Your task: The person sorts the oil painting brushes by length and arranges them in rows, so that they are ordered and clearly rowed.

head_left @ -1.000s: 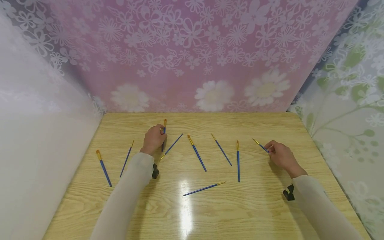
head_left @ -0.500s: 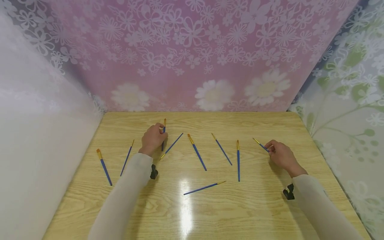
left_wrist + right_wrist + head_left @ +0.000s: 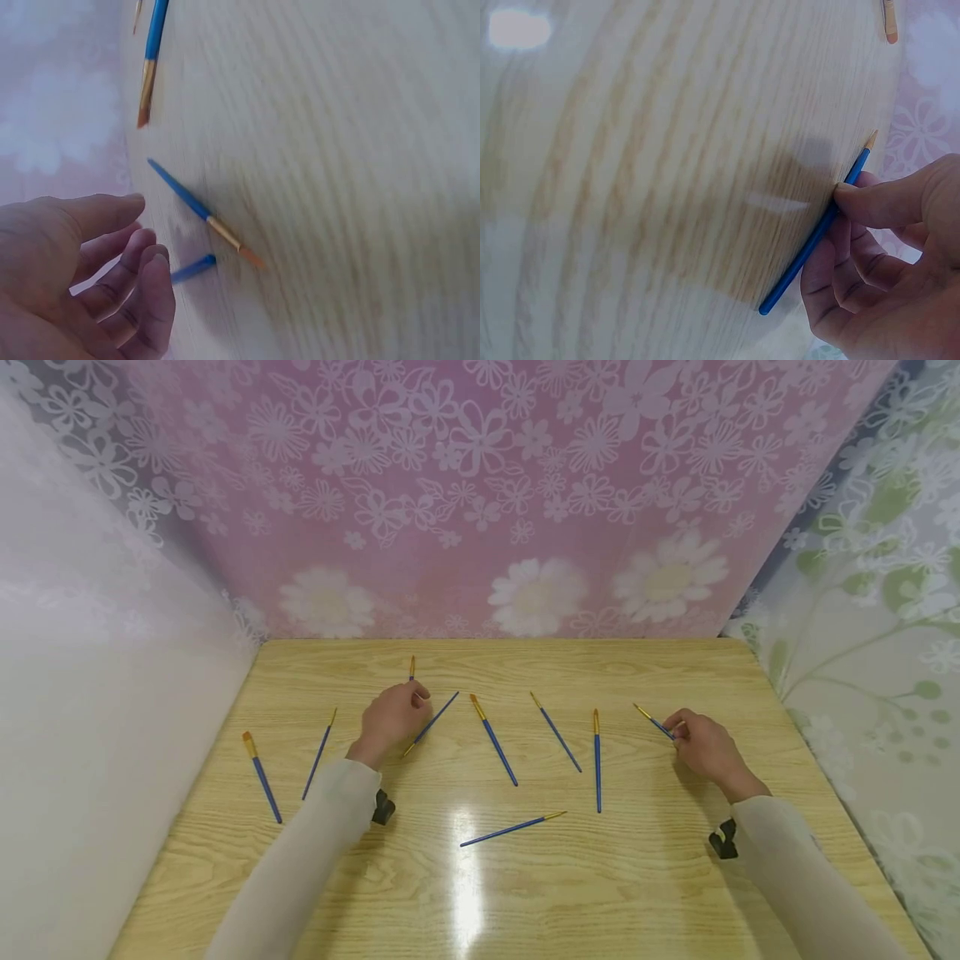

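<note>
Glossy wood-grain table [image 3: 600, 897], blue-handled paintbrushes [image 3: 493, 741] scattered across it, one brush [image 3: 502, 832] lying nearly crosswise

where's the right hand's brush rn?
Head view: the brush is pinched in the right hand, toward the right end of the table; nearest neighbour, another brush to its left.

Thin blue brush [image 3: 784, 280] is slanting, pinched in right hand [image 3: 708, 748]; orange-tipped brush [image 3: 412, 667] is lying partly hidden behind left hand [image 3: 393, 721].

Brushes [image 3: 495, 741]: smooth glossy blue handles [image 3: 799, 256], metal-looking gold ferrules [image 3: 224, 233]. Tabletop [image 3: 570, 902] wood-grain, smooth, glossy, reflects light. Sleeves [image 3: 307, 852] matt cloth. Pink backdrop [image 3: 442, 560] smooth, cloth or plastic unclear.
</note>
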Demonstrator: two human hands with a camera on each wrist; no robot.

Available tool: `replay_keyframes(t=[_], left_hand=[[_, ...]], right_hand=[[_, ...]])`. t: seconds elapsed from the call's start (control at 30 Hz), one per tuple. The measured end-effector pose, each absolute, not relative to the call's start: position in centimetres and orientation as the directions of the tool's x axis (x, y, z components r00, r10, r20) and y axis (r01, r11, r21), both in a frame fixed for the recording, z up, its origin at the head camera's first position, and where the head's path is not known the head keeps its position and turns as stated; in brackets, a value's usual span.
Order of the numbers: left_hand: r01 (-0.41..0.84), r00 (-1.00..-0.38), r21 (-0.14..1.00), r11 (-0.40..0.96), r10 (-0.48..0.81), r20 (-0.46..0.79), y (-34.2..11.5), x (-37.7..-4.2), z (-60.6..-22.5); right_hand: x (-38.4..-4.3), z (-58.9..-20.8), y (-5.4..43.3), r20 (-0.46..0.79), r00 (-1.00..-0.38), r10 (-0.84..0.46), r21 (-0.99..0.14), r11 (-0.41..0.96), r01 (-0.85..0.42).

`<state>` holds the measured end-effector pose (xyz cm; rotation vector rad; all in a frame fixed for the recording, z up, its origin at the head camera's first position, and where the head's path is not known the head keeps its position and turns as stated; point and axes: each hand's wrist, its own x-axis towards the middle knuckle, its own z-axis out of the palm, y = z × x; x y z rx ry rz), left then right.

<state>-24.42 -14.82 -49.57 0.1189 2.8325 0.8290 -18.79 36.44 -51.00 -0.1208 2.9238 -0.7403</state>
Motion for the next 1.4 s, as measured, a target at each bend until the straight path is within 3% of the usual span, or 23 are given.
replay_keyframes(t=[0.5,1.1,1.4], left_hand=[[0.064,-0.974,0.489,0.870,0.161,-0.159,-13.7,-22.9,-50.6],[0.094,-0.973,0.512,0.854,0.189,-0.137,-14.0,-21.1,-51.5],[0.180,-0.954,0.527,0.831,0.279,-0.113,-14.4,-19.5,-51.3]], right_hand=[[-18.7,-50.9,36.3,-0.107,-0.988,-0.109,-0.485,0.874,-0.044],[-18.8,-50.9,36.4,-0.104,-0.989,-0.103,-0.484,0.874,-0.040],[-18.8,-51.0,36.4,-0.108,-0.989,-0.101,-0.473,0.880,-0.038]])
